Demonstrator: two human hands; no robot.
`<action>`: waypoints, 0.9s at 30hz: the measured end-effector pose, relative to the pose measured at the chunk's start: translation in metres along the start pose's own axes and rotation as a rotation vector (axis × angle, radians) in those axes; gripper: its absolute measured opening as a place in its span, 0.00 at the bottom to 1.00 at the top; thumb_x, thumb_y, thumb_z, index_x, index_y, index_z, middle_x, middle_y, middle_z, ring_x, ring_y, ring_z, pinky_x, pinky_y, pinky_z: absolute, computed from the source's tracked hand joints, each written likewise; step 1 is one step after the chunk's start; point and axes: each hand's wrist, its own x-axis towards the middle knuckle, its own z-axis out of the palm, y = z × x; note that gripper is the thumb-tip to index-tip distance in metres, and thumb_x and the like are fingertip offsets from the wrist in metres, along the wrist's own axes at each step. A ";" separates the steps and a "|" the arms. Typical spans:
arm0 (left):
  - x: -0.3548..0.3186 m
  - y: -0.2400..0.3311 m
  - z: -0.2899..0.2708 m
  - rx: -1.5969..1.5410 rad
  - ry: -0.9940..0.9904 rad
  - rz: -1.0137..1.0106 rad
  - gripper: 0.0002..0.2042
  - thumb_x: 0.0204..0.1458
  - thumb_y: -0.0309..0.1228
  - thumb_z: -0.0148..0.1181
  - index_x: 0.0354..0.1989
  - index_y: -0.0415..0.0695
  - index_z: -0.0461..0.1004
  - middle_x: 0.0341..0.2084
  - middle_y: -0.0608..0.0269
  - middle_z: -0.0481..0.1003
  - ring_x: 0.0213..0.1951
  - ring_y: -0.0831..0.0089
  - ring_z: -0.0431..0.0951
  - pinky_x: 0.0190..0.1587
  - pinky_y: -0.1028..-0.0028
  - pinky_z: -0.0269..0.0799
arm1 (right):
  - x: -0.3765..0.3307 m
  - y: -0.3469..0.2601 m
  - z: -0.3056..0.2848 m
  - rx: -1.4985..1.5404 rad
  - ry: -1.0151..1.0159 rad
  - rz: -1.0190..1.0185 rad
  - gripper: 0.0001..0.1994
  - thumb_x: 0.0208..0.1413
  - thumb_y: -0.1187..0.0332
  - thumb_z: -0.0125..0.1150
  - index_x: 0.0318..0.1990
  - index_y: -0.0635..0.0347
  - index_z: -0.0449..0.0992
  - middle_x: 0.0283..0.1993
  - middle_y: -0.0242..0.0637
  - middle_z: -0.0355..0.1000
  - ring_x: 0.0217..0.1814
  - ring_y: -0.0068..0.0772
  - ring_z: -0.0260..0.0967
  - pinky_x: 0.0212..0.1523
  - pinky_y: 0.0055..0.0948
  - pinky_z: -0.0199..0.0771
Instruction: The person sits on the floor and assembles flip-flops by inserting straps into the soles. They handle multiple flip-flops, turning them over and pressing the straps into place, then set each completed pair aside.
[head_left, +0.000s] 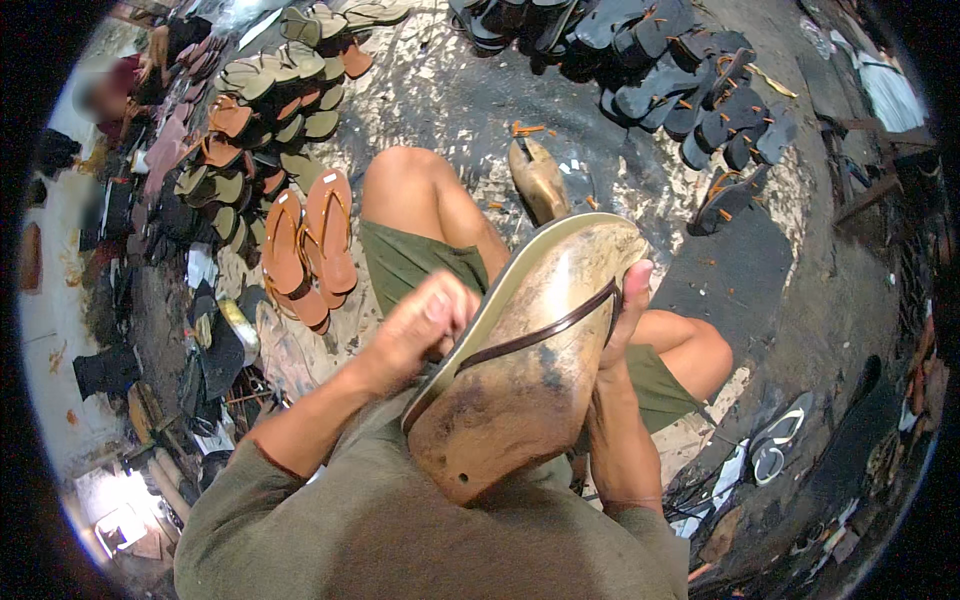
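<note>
Sandal sole on its wooden last (525,350) sits propped over the person's lap, tilted toe-up, pale cream edge along the left and a thin dark brown strap (545,330) crossing the scuffed tan wood. Left hand (425,325) has its grip curled narrow at the sole's edge; what it pinches is hidden. Right hand (620,340) holds the last, thumb over its rim. A hard tug could likely slip the strap or tip the last sideways off the knee.
</note>
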 end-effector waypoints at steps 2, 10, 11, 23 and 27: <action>-0.013 0.011 0.038 -0.382 0.195 -0.374 0.30 0.68 0.61 0.44 0.51 0.41 0.73 0.48 0.61 0.76 0.47 0.76 0.76 0.51 0.73 0.72 | 0.006 0.009 -0.004 0.039 0.090 -0.004 0.48 0.60 0.23 0.40 0.62 0.65 0.68 0.55 0.44 0.75 0.54 0.38 0.75 0.53 0.38 0.78; -0.048 0.024 0.038 -0.325 0.240 -0.541 0.27 0.70 0.53 0.47 0.55 0.38 0.76 0.47 0.56 0.80 0.46 0.75 0.79 0.52 0.72 0.74 | 0.007 0.011 0.002 0.169 0.117 0.016 0.43 0.63 0.28 0.42 0.62 0.64 0.69 0.54 0.43 0.74 0.53 0.36 0.74 0.53 0.38 0.78; -0.057 0.023 0.041 -0.409 0.259 -0.522 0.26 0.70 0.52 0.47 0.54 0.38 0.77 0.46 0.57 0.80 0.45 0.75 0.79 0.52 0.72 0.74 | 0.007 0.010 0.004 0.186 0.094 0.020 0.41 0.64 0.30 0.43 0.62 0.64 0.69 0.54 0.43 0.74 0.53 0.36 0.74 0.53 0.39 0.78; -0.006 0.070 0.035 0.626 0.024 0.138 0.64 0.52 0.59 0.69 0.77 0.35 0.25 0.75 0.29 0.39 0.78 0.45 0.39 0.78 0.57 0.37 | 0.040 -0.043 0.031 -0.644 -0.027 0.155 0.34 0.70 0.43 0.47 0.64 0.69 0.67 0.56 0.47 0.74 0.55 0.37 0.75 0.58 0.38 0.76; 0.004 0.061 0.037 0.101 0.068 0.172 0.62 0.52 0.49 0.71 0.78 0.36 0.25 0.77 0.35 0.35 0.79 0.50 0.34 0.77 0.57 0.33 | 0.025 -0.020 0.033 -0.449 0.064 -0.045 0.43 0.67 0.34 0.47 0.71 0.68 0.61 0.68 0.49 0.67 0.68 0.46 0.67 0.68 0.45 0.67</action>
